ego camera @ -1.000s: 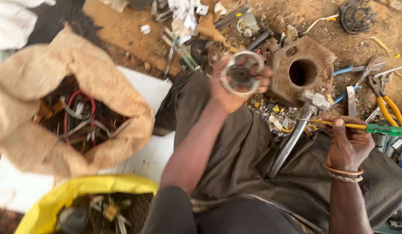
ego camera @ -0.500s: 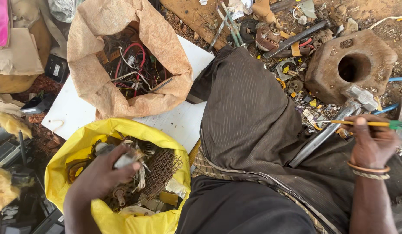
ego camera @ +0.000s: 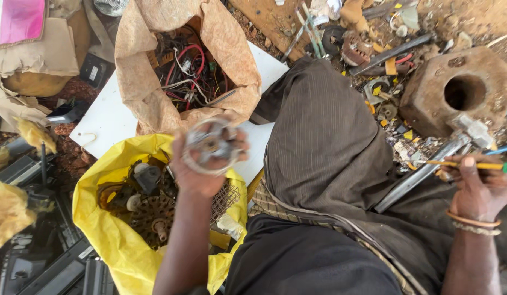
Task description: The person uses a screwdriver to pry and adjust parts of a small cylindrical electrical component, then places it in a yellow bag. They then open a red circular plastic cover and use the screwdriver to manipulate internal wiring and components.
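The left hand (ego camera: 201,166) is gripping a round metal part (ego camera: 211,145), fingers curled around its rim, above the yellow bag (ego camera: 108,229) of scrap. The right hand (ego camera: 480,188) is pinching a yellow-shafted screwdriver (ego camera: 466,164) beside the hammer (ego camera: 434,161).

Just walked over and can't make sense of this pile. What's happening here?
A seated person's left hand holds up a round metal part above a yellow bag of scrap pieces. The right hand grips a screwdriver beside a hammer resting on the lap. A brown sack of wires sits open behind the yellow bag.
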A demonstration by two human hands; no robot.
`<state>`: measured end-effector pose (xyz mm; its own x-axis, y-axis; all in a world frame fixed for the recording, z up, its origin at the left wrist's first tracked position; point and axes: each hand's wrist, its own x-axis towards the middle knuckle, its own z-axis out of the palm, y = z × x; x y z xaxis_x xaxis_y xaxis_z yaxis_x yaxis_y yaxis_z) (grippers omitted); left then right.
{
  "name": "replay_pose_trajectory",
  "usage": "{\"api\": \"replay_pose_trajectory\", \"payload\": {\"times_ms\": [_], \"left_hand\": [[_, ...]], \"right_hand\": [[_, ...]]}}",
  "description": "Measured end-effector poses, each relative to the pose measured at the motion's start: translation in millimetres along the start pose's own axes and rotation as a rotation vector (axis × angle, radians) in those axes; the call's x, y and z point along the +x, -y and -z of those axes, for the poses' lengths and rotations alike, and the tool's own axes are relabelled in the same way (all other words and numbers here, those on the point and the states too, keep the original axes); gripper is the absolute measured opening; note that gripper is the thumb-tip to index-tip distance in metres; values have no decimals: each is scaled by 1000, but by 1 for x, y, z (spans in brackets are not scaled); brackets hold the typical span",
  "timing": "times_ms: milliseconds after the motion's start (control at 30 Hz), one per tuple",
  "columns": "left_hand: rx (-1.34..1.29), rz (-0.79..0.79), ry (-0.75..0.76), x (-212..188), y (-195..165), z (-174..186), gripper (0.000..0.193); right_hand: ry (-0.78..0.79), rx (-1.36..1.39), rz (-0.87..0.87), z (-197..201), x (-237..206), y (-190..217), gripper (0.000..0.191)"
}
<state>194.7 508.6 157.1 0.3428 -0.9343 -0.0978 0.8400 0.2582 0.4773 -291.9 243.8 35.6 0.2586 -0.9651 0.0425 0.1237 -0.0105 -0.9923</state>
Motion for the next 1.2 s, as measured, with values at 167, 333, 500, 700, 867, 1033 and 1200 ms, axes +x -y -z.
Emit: {"api": "replay_pose_trajectory", "payload": {"times_ms": [167,333,500,700,867,1033,1200], "left_hand": [[-17,72,74,43,28,-24,92],[173,97,70,64,30,-55,85],[1510,-261,-244,33,-13,-65,75],[2549,-13,-403,-67,-88,-23,74],[2302,-107,-732,-133,-95,26,86],[2094,-289,-765,-155,-88,67,111],[2034,-412,-787,-172,-90,77,128]], "right_hand": [[-32,14,-13,3,-7,-3,11],[-58,71,-20,-4,-2,-6,14],[-9,-45,-7,-5,0,-5,21],[-29,-291,-10,-46,5,12,25],[333,-63,-143,-122,11,75,37],[841,459,-369,-223,0,120,54],[909,-411,-248,-343,-89,115,26]]}}
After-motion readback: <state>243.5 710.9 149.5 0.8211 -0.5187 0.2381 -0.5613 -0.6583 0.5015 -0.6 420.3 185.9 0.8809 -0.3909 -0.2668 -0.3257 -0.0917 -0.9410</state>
